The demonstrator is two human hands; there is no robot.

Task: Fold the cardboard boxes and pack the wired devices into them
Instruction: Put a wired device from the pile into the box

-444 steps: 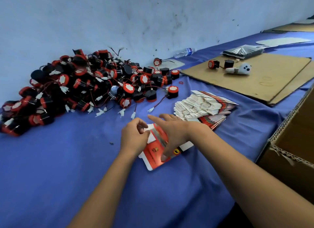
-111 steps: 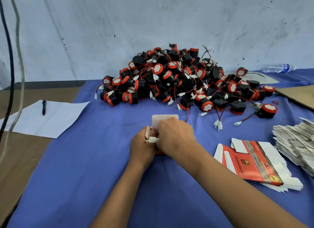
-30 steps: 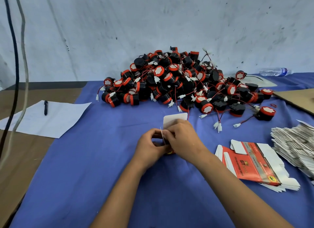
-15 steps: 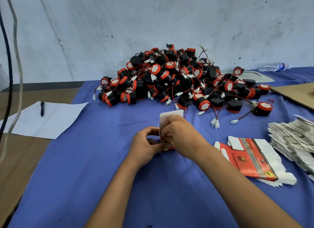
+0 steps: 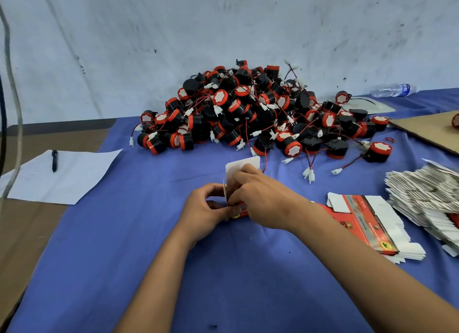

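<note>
Both hands gripped small box (image 5: 242, 170) on blue cloth (image 5: 149, 233), near pile of wired devices (image 5: 260, 114). Left hand (image 5: 206, 211) pinched side; right hand (image 5: 260, 196) curled over top. White flap stood upright on far side.

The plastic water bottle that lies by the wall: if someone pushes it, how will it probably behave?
The water bottle lies on its side on the blue cloth, so a sideways push would probably make it roll. It looks clear and thin-walled, so likely light and easy to dent. How full it is cannot be told, so its weight is uncertain.
</note>
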